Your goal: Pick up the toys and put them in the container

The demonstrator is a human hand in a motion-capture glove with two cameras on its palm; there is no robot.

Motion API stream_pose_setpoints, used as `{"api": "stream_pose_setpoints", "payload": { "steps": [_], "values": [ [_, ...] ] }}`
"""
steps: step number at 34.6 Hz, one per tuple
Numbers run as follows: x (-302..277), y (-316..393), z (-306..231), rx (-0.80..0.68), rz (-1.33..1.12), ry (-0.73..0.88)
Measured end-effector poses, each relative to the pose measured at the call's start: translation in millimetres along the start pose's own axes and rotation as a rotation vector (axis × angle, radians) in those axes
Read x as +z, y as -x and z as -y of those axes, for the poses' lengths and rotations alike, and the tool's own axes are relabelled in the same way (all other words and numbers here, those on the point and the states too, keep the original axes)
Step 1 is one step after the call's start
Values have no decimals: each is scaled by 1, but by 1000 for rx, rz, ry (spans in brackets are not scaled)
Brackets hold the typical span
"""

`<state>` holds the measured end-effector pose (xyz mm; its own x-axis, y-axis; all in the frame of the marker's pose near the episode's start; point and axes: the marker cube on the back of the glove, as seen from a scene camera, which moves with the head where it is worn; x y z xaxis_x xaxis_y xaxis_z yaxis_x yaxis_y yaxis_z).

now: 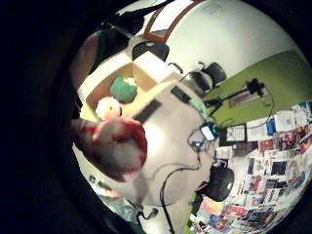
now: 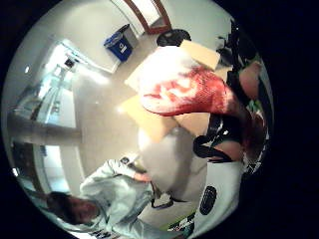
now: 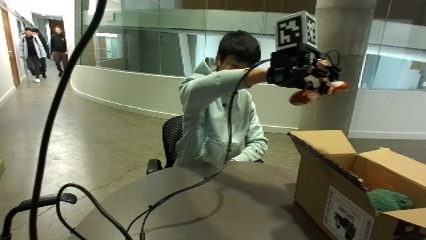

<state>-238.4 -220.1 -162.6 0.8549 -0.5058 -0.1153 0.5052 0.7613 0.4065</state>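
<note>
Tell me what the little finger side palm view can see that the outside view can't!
Only the little finger side palm view looks down into the cardboard box and shows a second, pale toy lying beside the green plush toy.

Only the outside view shows the seated person with the gloved right hand raised high beside the box, and the round table.

Both show the red and white toy the hand holds, the box and the green toy.
</note>
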Motion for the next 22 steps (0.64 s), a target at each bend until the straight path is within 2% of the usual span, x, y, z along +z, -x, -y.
{"api": "stream_pose_setpoints", "payload": {
  "steps": [2,4,13,22],
  "values": [
    [4,23,19,136,-66,17],
    [8,39,29,171,-82,55],
    [20,25,29,177,-29,70],
    [-6,18,-16,191,-31,-4]
  ]
}}
